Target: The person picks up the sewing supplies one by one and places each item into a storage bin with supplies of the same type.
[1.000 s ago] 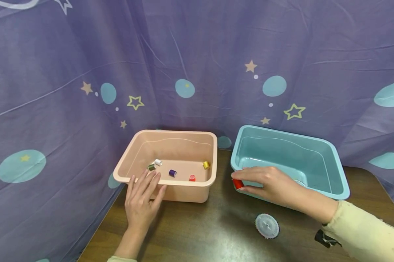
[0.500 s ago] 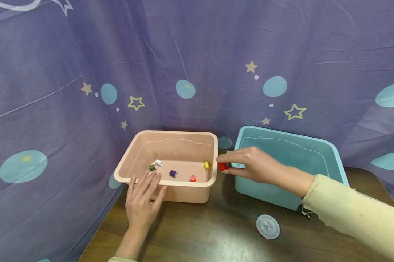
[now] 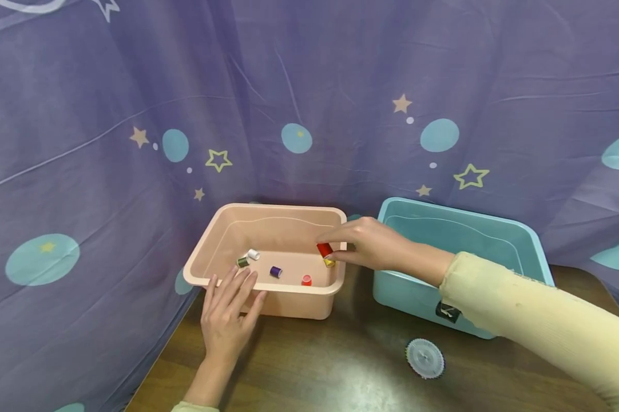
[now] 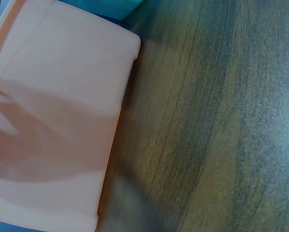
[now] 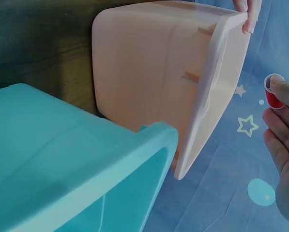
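My right hand (image 3: 363, 243) pinches a red thread spool (image 3: 324, 250) between thumb and fingers, above the right end of the pink bin (image 3: 284, 290). In the right wrist view the same red spool (image 5: 274, 92) shows its white rim at the thumb tip. Fingers of my left hand (image 3: 227, 317) lie straight over the front rim of the pink bin, near its left corner. Inside that bin lie a white spool (image 3: 253, 254), a green spool (image 3: 243, 262), a purple spool (image 3: 276, 272), another red spool (image 3: 306, 280) and a yellow spool (image 3: 329, 263), partly hidden behind my right thumb.
A blue bin (image 3: 412, 292) stands to the right, partly covered by my right forearm. In front of it, a round wheel of pins (image 3: 425, 359) lies on the wooden table (image 3: 340, 366). A purple patterned curtain (image 3: 309, 86) hangs close behind both bins.
My right hand has carried the red spool leftward from the blue bin's front left corner to over the pink bin. My left hand has stayed on the pink rim.
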Motion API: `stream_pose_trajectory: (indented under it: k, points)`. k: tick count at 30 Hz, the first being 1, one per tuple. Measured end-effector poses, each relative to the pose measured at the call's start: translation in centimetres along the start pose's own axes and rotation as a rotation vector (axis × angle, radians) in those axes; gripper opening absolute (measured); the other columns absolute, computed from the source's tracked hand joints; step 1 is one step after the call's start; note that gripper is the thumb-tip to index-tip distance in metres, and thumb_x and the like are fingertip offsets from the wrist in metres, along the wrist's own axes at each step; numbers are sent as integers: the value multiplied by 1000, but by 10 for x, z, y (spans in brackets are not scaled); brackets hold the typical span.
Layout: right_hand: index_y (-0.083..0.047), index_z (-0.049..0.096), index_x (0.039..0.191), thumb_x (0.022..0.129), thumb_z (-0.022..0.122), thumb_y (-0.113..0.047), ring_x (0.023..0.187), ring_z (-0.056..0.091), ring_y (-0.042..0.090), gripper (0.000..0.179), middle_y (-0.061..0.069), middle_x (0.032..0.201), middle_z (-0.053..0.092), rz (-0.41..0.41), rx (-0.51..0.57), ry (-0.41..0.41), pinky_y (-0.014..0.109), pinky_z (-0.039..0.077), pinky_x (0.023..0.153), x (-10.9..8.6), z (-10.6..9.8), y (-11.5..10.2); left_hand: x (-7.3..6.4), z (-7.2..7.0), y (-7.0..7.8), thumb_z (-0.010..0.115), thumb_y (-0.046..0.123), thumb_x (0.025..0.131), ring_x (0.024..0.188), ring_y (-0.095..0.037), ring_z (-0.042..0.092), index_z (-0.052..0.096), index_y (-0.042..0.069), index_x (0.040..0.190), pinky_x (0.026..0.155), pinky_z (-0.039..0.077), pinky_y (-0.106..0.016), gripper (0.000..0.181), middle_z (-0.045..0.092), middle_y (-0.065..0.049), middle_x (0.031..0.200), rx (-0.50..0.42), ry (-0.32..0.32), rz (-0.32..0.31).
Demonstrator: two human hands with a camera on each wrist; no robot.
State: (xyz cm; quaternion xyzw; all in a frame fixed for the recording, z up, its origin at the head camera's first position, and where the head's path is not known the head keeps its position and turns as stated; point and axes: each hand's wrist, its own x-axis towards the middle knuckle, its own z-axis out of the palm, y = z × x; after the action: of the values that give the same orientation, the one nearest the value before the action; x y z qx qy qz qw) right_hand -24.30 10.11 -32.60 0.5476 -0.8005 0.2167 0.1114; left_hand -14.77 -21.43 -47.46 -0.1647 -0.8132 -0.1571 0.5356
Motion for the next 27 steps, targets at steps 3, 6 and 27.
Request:
stream_pose_trajectory:
  k: [3, 6, 27]
  points:
    - [-12, 78, 125, 91, 88, -16, 86, 72, 12, 36, -4, 107, 80, -8, -5, -11, 30, 62, 78, 11, 2, 1, 1, 0, 0, 66, 46, 104, 117, -40, 73, 80, 9, 121, 126, 36, -50, 43, 79, -12, 123, -1, 1, 1]
    - [-13, 79, 122, 92, 87, -17, 88, 72, 13, 32, -5, 107, 80, 2, -13, -33, 32, 63, 83, 21, 6, 2, 2, -1, 1, 66, 46, 104, 117, -40, 73, 80, 9, 122, 126, 36, -50, 43, 79, -12, 123, 0, 2, 3]
    - [-12, 79, 122, 94, 84, -15, 104, 76, 14, 29, -1, 117, 80, -43, -5, -61, 31, 62, 95, 72, 33, 19, -1, -1, 2, 66, 46, 104, 117, -40, 74, 80, 10, 122, 127, 35, -49, 43, 79, -11, 124, 9, -7, -3]
